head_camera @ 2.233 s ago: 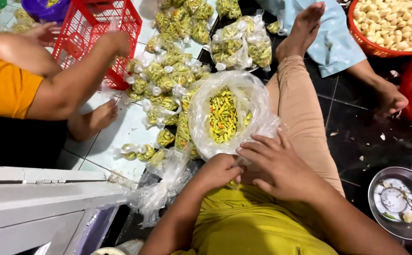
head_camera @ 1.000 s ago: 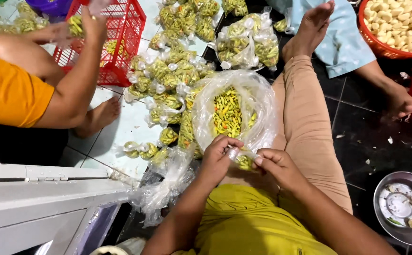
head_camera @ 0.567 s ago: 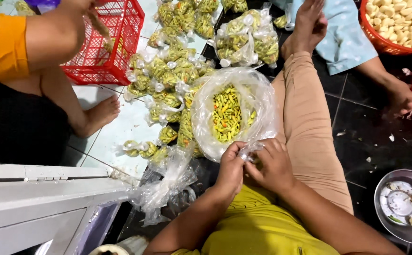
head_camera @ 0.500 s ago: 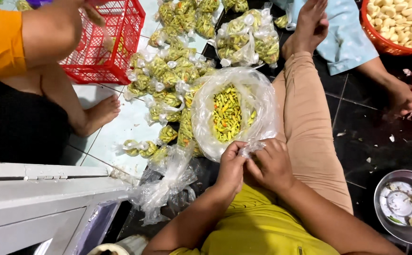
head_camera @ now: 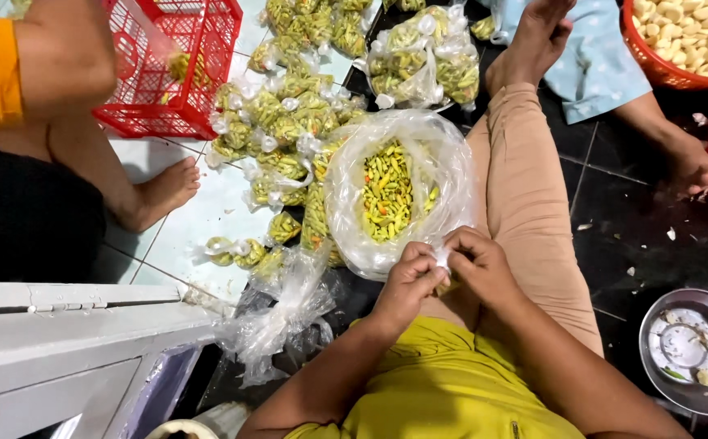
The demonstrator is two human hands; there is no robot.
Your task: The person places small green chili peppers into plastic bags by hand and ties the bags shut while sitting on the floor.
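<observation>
Grip of left hand [head_camera: 409,280] and right hand [head_camera: 476,262] pinched together on small bag [head_camera: 441,258], beside open chili bag's [head_camera: 390,191] rim.

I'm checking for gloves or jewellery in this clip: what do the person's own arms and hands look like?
Both are bare: the left hand and right hand show no gloves, rings or watch. The forearms are uncovered too, no sleeves reaching them. A yellow-green top covers the torso.

Whatever the left hand [head_camera: 407,280] and right hand [head_camera: 477,262] pinch between them is almost wholly covered by the fingers [head_camera: 431,276]. The red crate [head_camera: 177,61] and orange basket [head_camera: 664,69] are cut by the top edge. The steel bowl [head_camera: 695,390] runs off the right edge.
</observation>
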